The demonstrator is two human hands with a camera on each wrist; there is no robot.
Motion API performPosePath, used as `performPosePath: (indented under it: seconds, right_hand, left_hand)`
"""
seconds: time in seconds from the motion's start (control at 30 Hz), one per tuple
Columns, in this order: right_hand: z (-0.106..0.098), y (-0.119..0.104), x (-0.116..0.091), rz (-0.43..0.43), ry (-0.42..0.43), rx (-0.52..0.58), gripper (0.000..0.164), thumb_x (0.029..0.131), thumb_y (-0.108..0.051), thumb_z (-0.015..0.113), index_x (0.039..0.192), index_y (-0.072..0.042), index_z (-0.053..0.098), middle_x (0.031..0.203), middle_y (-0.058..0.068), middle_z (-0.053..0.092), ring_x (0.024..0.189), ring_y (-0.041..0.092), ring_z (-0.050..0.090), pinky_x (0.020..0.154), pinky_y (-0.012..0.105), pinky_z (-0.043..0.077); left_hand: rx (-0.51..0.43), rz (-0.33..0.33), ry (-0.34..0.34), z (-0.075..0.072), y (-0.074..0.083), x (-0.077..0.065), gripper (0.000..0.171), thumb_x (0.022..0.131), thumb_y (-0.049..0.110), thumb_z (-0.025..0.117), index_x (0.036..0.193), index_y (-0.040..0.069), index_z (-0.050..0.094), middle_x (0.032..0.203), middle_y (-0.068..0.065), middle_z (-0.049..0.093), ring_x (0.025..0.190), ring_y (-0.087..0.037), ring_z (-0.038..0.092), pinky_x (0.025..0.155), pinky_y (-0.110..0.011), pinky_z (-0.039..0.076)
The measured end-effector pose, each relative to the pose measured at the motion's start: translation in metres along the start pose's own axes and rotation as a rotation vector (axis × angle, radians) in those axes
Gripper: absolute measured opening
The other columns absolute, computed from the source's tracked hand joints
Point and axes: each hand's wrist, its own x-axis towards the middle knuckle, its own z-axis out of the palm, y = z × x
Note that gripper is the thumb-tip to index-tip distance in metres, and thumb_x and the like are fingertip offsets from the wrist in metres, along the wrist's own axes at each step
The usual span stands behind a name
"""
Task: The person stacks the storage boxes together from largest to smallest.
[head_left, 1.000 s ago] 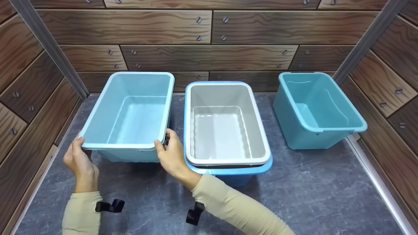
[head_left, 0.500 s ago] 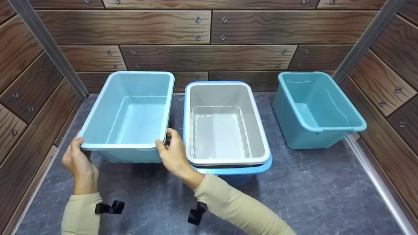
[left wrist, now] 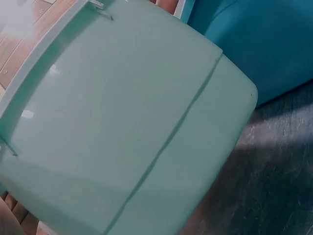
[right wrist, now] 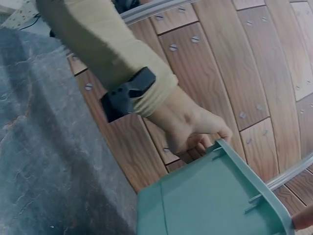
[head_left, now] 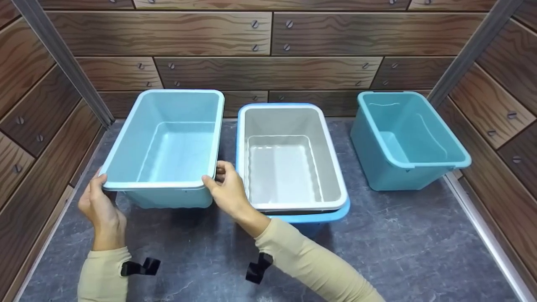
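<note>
In the head view, both hands hold a light blue plastic bin (head_left: 180,151) at its near corners. My left hand (head_left: 102,214) grips the left corner, its thumb on the rim and the other fingers partly hidden. At the right corner, my right hand (head_left: 228,188) has its thumb on the rim and its fingers along the outer side. The bin's wall (left wrist: 122,107) fills much of the left wrist view. The right wrist view shows the left hand on the bin's corner (right wrist: 210,196). Whether its base touches the floor, I cannot tell.
Just right of the held bin, a grey bin (head_left: 285,172) sits nested in a blue bin (head_left: 323,218). A teal bin (head_left: 386,167) stands farther right. Wood-patterned walls (head_left: 268,73) enclose the dark marbled surface (head_left: 398,247) on three sides.
The right hand has shifted slightly right and away from me. The held bin's near right corner has shifted slightly right; the left hand has barely moved. The other bins stay in place.
</note>
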Motion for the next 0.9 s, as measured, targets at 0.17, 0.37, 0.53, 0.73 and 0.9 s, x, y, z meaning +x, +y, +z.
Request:
performPosePath:
  seconds: [0.17, 0.37, 0.53, 0.73, 0.9]
  right_hand:
    - [-0.006, -0.006, 0.002, 0.014, 0.001, 0.010, 0.044, 0.090, -0.005, 0.060, 0.127, 0.012, 0.046, 0.121, 0.027, 0.058, 0.110, 0.032, 0.059, 0.096, 0.036, 0.054]
    - [-0.010, -0.010, 0.001, 0.031, -0.009, 0.016, 0.045, 0.090, -0.006, 0.061, 0.129, 0.010, 0.046, 0.123, 0.025, 0.056, 0.110, 0.031, 0.058, 0.093, 0.033, 0.053]
    - [-0.014, -0.013, 0.000, 0.038, -0.033, 0.017, 0.047, 0.090, -0.009, 0.061, 0.131, 0.008, 0.045, 0.124, 0.023, 0.055, 0.111, 0.029, 0.057, 0.091, 0.032, 0.054]
    - [-0.019, -0.018, 0.002, 0.003, -0.021, -0.045, 0.043, 0.089, -0.011, 0.060, 0.127, 0.006, 0.049, 0.120, 0.023, 0.059, 0.111, 0.030, 0.059, 0.095, 0.035, 0.054]
    - [-0.023, -0.022, 0.006, -0.004, -0.020, -0.120, 0.044, 0.089, -0.012, 0.059, 0.129, 0.005, 0.050, 0.120, 0.021, 0.060, 0.112, 0.030, 0.058, 0.099, 0.036, 0.051]
  left_hand:
    - [-0.001, 0.014, -0.008, 0.002, 0.002, -0.003, 0.018, 0.088, 0.003, 0.058, 0.089, 0.007, 0.075, 0.086, 0.003, 0.074, 0.085, -0.009, 0.070, 0.082, -0.020, 0.052]
    - [-0.002, 0.020, -0.023, 0.004, 0.002, -0.006, 0.017, 0.088, 0.004, 0.058, 0.092, 0.006, 0.075, 0.086, 0.003, 0.075, 0.084, -0.009, 0.071, 0.082, -0.020, 0.052]
    - [-0.017, 0.024, -0.032, 0.005, 0.004, -0.007, 0.016, 0.087, 0.004, 0.059, 0.092, 0.005, 0.074, 0.087, 0.001, 0.075, 0.083, -0.010, 0.071, 0.081, -0.020, 0.053]
    - [-0.035, 0.022, -0.042, 0.007, 0.007, -0.011, 0.016, 0.087, 0.003, 0.059, 0.090, 0.005, 0.074, 0.087, 0.000, 0.076, 0.082, -0.011, 0.071, 0.078, -0.019, 0.054]
    - [-0.046, 0.022, -0.042, 0.009, 0.010, -0.014, 0.015, 0.086, 0.002, 0.060, 0.093, 0.004, 0.074, 0.089, 0.000, 0.075, 0.084, -0.011, 0.071, 0.080, -0.019, 0.054]
